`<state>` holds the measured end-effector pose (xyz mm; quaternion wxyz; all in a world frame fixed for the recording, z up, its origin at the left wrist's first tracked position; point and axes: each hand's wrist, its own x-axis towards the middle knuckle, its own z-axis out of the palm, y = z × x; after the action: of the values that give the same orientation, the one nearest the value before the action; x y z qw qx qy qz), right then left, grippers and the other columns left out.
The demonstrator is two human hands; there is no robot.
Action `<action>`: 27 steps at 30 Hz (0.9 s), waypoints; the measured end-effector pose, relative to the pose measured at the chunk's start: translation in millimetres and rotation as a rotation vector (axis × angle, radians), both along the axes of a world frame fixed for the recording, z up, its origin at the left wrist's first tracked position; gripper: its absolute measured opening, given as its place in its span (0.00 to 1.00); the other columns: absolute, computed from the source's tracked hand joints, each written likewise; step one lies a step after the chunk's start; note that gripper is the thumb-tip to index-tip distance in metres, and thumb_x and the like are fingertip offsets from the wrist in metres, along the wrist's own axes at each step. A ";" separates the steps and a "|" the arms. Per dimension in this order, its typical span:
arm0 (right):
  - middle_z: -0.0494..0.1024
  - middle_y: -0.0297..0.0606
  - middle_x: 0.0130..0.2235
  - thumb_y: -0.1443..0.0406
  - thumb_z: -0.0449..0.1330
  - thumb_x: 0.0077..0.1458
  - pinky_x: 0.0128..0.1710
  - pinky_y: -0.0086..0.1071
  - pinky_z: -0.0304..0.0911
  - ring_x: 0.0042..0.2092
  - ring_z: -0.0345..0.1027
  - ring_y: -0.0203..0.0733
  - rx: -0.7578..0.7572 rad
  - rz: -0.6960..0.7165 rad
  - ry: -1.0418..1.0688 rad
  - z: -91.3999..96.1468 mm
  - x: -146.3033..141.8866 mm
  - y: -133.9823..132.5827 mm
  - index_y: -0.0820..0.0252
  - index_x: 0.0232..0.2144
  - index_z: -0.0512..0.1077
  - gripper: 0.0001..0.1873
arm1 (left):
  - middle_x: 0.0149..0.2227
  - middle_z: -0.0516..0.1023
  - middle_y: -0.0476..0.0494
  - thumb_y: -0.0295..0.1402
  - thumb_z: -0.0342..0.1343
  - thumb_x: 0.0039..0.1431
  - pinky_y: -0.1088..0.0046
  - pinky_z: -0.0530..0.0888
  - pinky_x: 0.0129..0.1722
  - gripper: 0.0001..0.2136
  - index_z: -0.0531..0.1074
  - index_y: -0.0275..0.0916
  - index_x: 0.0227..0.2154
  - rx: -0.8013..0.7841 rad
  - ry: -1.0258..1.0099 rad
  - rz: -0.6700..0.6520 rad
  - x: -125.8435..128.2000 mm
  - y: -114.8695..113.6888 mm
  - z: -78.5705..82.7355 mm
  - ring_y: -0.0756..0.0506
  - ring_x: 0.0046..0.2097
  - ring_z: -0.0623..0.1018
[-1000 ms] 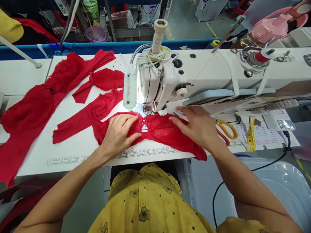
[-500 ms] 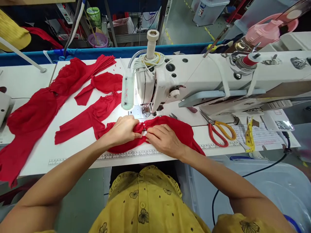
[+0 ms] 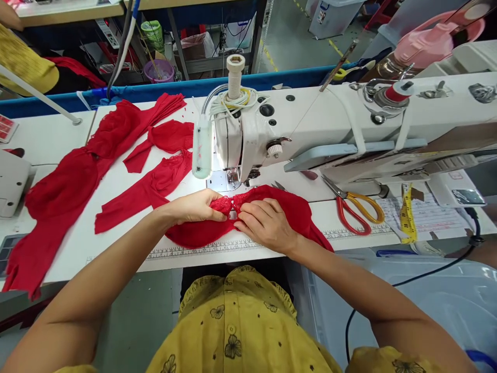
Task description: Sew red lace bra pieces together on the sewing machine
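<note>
A red lace-trimmed bra point(image 3: 289, 210) lies spread in front of the sewing machine point(image 3: 229, 140), its two halves meeting at a narrow lace middle. My left hand point(image 3: 196, 206) pinches the lace edge just left of that middle, thumb toward me. On the other side, my right hand point(image 3: 266, 223) has its fingers bent over the fabric, gripping it near the centre. A small gap shows between the two halves, with the white table under it. The needle area and presser foot point(image 3: 233, 177) sit just beyond my hands, apart from the fabric.
More red bra pieces point(image 3: 143, 186) and a long red bunch point(image 3: 70, 186) cover the table's left side. Scissors point(image 3: 355, 207), a yellow tape measure point(image 3: 407, 215) and a written sheet point(image 3: 437, 217) lie to the right. A printed ruler point(image 3: 209, 249) runs along the front edge.
My left hand has turned and lifted slightly, showing more of the lace between the hands. The right hand stays on the fabric, almost in place. The view has shifted a little.
</note>
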<state>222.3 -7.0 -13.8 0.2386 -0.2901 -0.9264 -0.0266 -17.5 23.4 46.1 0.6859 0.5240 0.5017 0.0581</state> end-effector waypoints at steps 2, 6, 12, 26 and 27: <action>0.82 0.39 0.46 0.59 0.56 0.68 0.50 0.43 0.60 0.49 0.72 0.46 0.011 -0.008 -0.010 0.0 0.4 0.0 0.54 0.43 0.76 0.10 | 0.25 0.69 0.53 0.40 0.69 0.45 0.76 0.63 0.27 0.15 0.69 0.37 0.26 -0.052 -0.027 0.006 0.3 0.5 -0.2 0.52 0.26 0.67; 0.82 0.38 0.46 0.59 0.56 0.68 0.49 0.42 0.61 0.47 0.73 0.45 0.098 -0.011 -0.028 0.6 -0.3 0.0 0.54 0.42 0.76 0.10 | 0.26 0.70 0.54 0.41 0.67 0.47 0.74 0.64 0.29 0.15 0.69 0.38 0.28 -0.017 -0.032 -0.006 1.7 -1.4 -1.6 0.51 0.27 0.68; 0.82 0.40 0.44 0.62 0.57 0.67 0.47 0.40 0.60 0.46 0.71 0.44 0.108 0.023 0.031 -0.7 -3.9 2.8 0.58 0.42 0.75 0.08 | 0.24 0.66 0.54 0.34 0.56 0.57 0.70 0.61 0.31 0.05 0.65 0.42 0.30 0.697 0.496 -0.025 11.2 -24.7 -7.4 0.46 0.28 0.67; 0.78 0.46 0.49 0.68 0.50 0.69 0.53 0.42 0.69 0.51 0.71 0.46 -0.319 0.012 0.210 11.0 -19.3 24.5 0.60 0.47 0.73 0.12 | 0.51 0.77 0.39 0.25 0.46 0.69 0.58 0.71 0.56 0.13 0.75 0.42 0.46 1.543 0.585 -0.243 7.3 -40.4 -42.3 0.41 0.56 0.75; 0.78 0.48 0.50 0.66 0.52 0.68 0.54 0.43 0.69 0.52 0.70 0.48 -0.324 0.000 0.210 7.2 -19.9 24.3 0.61 0.47 0.73 0.11 | 0.49 0.78 0.38 0.24 0.44 0.70 0.60 0.72 0.55 0.14 0.75 0.40 0.44 1.523 0.534 -0.315 6.0 -40.3 -44.1 0.41 0.54 0.76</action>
<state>202.5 17.2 -6.6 0.2841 -0.3259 -0.8886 0.1534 -11.5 -16.9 2.0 0.0003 0.9062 0.3917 0.1593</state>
